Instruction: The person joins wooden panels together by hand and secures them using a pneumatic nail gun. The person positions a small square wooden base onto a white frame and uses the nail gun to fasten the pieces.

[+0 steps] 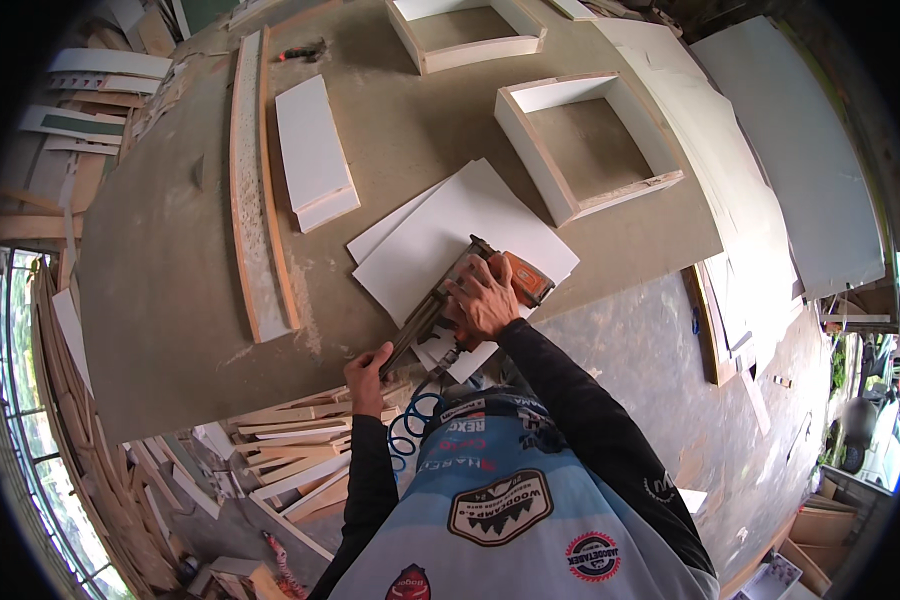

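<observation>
An orange and dark air nail gun (530, 279) lies over a loose stack of white panels (480, 205) near the front edge of the workbench. My right hand (485, 300) is wrapped round the nail gun's body. With thumb and fingers, my left hand (366, 380) grips the lower left end of its long magazine. A blue coiled air hose (406, 432) hangs by the bench edge, beside my waist. The nail gun's trigger and part of its handle are hidden under my right hand.
Two white-sided rectangular box frames (555, 190) sit on the brown workbench top (170, 330). Left of the panels are a white board piece (312, 150), a long wooden channel (255, 200) and a red-handled tool (300, 52). Wood offcuts (300, 440) lie below the bench edge.
</observation>
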The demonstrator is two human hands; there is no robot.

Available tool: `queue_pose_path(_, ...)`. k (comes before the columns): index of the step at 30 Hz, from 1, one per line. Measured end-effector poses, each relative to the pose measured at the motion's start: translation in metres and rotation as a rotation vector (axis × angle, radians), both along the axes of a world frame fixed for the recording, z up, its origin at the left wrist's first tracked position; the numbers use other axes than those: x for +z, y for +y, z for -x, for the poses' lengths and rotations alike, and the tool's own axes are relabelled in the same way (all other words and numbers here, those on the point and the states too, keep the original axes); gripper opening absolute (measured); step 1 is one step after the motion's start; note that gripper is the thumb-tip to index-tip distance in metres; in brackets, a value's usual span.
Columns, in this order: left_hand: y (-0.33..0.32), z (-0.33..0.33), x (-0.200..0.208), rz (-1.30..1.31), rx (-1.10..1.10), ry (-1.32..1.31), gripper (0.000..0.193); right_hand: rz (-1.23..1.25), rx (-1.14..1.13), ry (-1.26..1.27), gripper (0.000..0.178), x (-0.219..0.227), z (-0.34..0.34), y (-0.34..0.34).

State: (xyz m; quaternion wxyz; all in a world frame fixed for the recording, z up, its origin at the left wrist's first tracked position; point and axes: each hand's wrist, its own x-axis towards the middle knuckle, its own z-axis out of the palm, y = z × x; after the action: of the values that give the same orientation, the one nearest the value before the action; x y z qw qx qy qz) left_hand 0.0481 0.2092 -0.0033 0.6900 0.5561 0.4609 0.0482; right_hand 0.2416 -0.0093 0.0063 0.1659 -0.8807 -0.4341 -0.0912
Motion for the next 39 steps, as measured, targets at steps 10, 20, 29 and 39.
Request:
queue_pose_path(10, -0.003, -0.009, 0.010, 0.000, 0.050, 0.050, 0.028, -0.043, 0.181, -0.035, 0.048, -0.006, -0.005, -0.003)
queue_pose_path(20, 0.001, -0.023, 0.005, 0.030, 0.072, 0.033, 0.029, -0.074, 0.128, 0.083, 0.039, 0.004, -0.007, 0.003)
queue_pose_path(29, -0.009, -0.051, 0.011, 0.018, 0.021, 0.020, 0.035, -0.241, 0.048, 0.185, 0.031, 0.011, -0.009, 0.000)
queue_pose_path(39, -0.022, -0.068, 0.018, -0.085, 0.020, 0.033, 0.039, -0.777, -0.728, 0.230, 0.038, 0.018, 0.046, -0.028)
